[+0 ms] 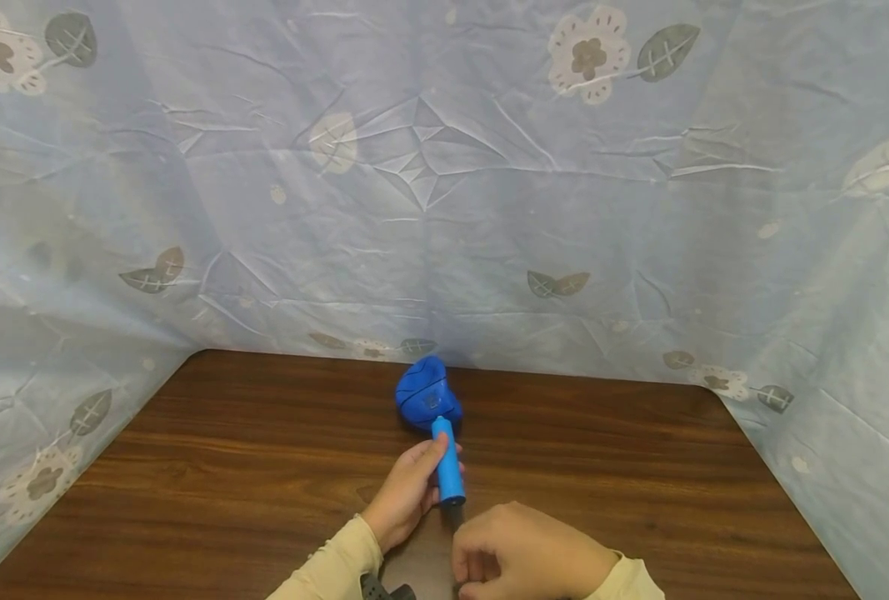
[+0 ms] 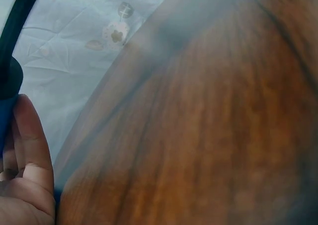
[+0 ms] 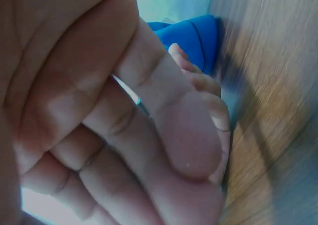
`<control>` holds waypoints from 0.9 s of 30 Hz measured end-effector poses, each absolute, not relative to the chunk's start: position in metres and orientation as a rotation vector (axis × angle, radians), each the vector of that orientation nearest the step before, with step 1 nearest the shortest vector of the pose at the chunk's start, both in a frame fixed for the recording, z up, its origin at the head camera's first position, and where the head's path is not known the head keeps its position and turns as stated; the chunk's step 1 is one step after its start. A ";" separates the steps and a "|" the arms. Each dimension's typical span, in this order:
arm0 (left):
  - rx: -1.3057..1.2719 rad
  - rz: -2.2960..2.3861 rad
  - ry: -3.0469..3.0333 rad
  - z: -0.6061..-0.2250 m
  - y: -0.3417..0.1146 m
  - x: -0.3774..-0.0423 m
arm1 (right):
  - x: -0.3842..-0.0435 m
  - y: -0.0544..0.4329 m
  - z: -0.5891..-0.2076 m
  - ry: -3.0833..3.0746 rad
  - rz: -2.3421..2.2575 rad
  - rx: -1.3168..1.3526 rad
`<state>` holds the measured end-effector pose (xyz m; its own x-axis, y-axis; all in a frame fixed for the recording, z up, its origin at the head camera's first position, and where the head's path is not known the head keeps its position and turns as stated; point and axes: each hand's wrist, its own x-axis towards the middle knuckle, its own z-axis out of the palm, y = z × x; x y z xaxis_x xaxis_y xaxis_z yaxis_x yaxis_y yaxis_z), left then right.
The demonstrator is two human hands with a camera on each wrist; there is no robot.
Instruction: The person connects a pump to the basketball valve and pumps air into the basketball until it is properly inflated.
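A sagging, partly deflated blue ball (image 1: 423,396) with black seam lines lies near the back edge of the table. Against its near side points the tip of a light-blue hand pump (image 1: 449,471). My left hand (image 1: 407,492) grips the pump's barrel, thumb on top. From the barrel's black end cap (image 2: 12,78) a dark rod runs back to my right hand (image 1: 530,550), whose curled fingers hold the handle end, mostly hidden by them. In the right wrist view, the ball (image 3: 191,38) shows beyond my bent fingers (image 3: 189,135).
The brown wood-grain table (image 1: 264,450) has rounded back corners. A pale blue cloth (image 1: 429,233) with flowers and leaves hangs behind it and on both sides. A dark wrist device (image 1: 387,588) shows by my left sleeve.
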<state>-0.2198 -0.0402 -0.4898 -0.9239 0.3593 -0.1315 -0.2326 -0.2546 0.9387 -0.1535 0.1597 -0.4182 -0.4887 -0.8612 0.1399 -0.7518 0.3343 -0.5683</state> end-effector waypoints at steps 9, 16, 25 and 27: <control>0.149 2.222 1.626 -0.489 -0.038 -0.219 | -0.163 0.165 -0.423 2.685 -0.911 -1.392; 0.160 2.192 1.642 -0.488 -0.037 -0.219 | -0.168 0.166 -0.429 2.880 -0.928 -1.343; 0.204 2.184 1.648 -0.489 -0.038 -0.218 | -0.167 0.166 -0.427 2.768 -0.905 -1.438; 0.210 2.177 1.654 -0.489 -0.039 -0.218 | -0.165 0.166 -0.424 2.674 -0.907 -1.454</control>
<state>-0.2176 -0.0386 -0.4891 -0.9101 0.3973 -0.1179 -0.2201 -0.2222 0.9498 -0.1653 0.1657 -0.4242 -0.5804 -0.7608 0.2903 -0.7804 0.4180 -0.4650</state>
